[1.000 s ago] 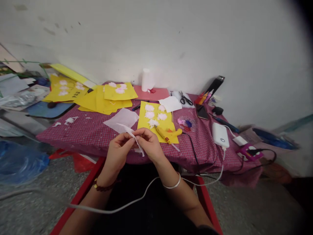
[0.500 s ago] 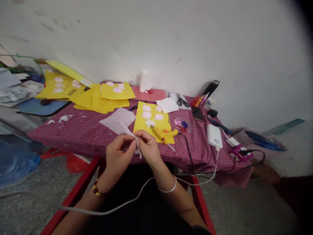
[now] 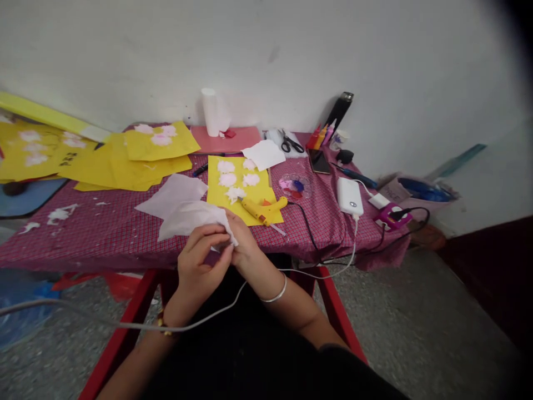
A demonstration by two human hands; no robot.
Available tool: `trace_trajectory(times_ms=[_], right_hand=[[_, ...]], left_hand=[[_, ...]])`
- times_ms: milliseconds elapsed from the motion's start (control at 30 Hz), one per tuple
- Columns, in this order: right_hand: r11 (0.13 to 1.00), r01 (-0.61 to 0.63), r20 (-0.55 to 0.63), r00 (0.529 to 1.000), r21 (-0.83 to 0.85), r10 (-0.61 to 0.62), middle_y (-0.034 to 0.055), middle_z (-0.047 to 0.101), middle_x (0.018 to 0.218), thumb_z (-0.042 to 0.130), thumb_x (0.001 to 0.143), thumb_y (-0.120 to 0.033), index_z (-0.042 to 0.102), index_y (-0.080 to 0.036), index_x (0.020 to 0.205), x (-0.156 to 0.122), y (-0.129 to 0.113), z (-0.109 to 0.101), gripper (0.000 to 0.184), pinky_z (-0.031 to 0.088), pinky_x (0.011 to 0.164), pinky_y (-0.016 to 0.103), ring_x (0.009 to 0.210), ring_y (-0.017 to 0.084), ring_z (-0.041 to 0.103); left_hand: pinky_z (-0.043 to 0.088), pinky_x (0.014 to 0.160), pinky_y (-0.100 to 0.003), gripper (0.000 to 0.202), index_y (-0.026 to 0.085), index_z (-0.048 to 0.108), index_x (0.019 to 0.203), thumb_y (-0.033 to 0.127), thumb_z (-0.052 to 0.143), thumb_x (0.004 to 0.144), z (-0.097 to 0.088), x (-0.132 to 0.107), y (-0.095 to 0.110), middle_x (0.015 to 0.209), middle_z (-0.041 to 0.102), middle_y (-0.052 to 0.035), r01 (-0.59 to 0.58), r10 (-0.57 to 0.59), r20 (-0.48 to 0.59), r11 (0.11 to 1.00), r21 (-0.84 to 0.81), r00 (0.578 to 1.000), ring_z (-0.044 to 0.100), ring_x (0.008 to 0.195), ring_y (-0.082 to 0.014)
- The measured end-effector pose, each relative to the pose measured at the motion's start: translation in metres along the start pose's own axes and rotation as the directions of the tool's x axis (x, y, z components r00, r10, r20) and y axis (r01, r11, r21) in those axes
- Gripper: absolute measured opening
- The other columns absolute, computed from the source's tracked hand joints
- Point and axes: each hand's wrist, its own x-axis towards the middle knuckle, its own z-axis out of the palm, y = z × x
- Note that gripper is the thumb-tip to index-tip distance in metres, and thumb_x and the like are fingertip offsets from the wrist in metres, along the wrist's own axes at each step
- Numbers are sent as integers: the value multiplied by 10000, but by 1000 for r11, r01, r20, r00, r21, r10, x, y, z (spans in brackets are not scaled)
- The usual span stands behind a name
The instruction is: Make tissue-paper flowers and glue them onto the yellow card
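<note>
A sheet of thin white tissue paper [image 3: 194, 215] is held between both hands near the table's front edge. My left hand [image 3: 202, 265] pinches its lower edge between thumb and fingers. My right hand [image 3: 244, 239] is closed on the right end of the sheet, its fingers partly hidden behind the paper. Beyond lies another pale sheet [image 3: 177, 191]. Just past my right hand, a yellow card [image 3: 214, 208] bears several pinkish-white tissue puffs [image 3: 227, 180]. A yellow glue gun [image 3: 263, 211] with a glue stick in its rear rests on the card's lower right part.
More yellow cards [image 3: 94, 169] are piled at the left. A white roll [image 3: 210, 114], scissors [image 3: 291, 143], paint tubes [image 3: 322, 135], a palette [image 3: 295, 186], a phone [image 3: 319, 161] and a power bank [image 3: 350, 195] stand or lie toward the back and right. A white cable [image 3: 225, 308] crosses my forearms.
The tissue sheet has spread out and now leans over toward the left, above the other sheet. My right hand has turned behind the paper. The whole view has shifted to the right.
</note>
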Motion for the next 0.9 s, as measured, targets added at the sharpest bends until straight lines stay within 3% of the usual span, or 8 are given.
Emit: trace_trajectory(times_ms=[333, 433, 500, 567, 700, 900], right_hand=[[998, -29, -11, 1000, -58, 28, -34, 560, 651, 637, 703, -237, 571, -204, 814, -6, -8, 7, 133, 419, 521, 228, 531, 90, 471], [997, 24, -37, 999, -71, -27, -37, 571, 687, 617, 726, -253, 581, -202, 837, -7, -9, 7, 127, 411, 528, 214, 548, 82, 485], [990, 100, -49, 993, -103, -105, -33, 580, 721, 611, 746, -287, 587, -205, 842, -12, -10, 6, 129, 411, 545, 214, 575, 85, 497], [953, 216, -25, 974, -213, -226, -17, 600, 783, 610, 770, -311, 587, -206, 829, -19, -12, 4, 123, 436, 604, 229, 644, 100, 529], [791, 392, 138, 918, -470, -373, 8, 589, 840, 619, 798, -285, 604, -210, 830, -33, -17, -1, 83, 459, 720, 277, 759, 138, 552], [692, 471, 264, 881, -547, -392, 10, 571, 861, 642, 795, -270, 634, -224, 861, -40, -20, 2, 81, 457, 728, 290, 768, 144, 547]], left_hand=[[487, 691, -282, 160, 206, 607, 807, 56, 622, 752, 2, -2, 3, 788, 624, -18, -25, 24, 8, 998, 61, 1000, 603, 739, -161], [476, 643, -255, 100, 201, 592, 781, 103, 609, 783, -1, -2, 3, 729, 620, 5, 206, -206, 2, 978, -37, 979, 593, 663, -139], [482, 629, -242, 45, 196, 596, 791, 160, 616, 809, -4, -1, 1, 712, 632, 11, 407, -416, -6, 893, -192, 909, 606, 642, -133], [496, 639, -238, 45, 190, 605, 798, 212, 639, 818, -7, 0, -2, 704, 650, 12, 508, -546, -14, 788, -349, 838, 624, 643, -133], [517, 697, -248, 80, 184, 633, 798, 243, 687, 800, -8, 1, -11, 739, 670, 9, 502, -615, -47, 683, -530, 787, 642, 688, -134], [500, 714, -229, 50, 185, 663, 771, 211, 704, 758, -8, 1, -11, 772, 669, 3, 477, -590, -60, 704, -525, 805, 624, 736, -129]])
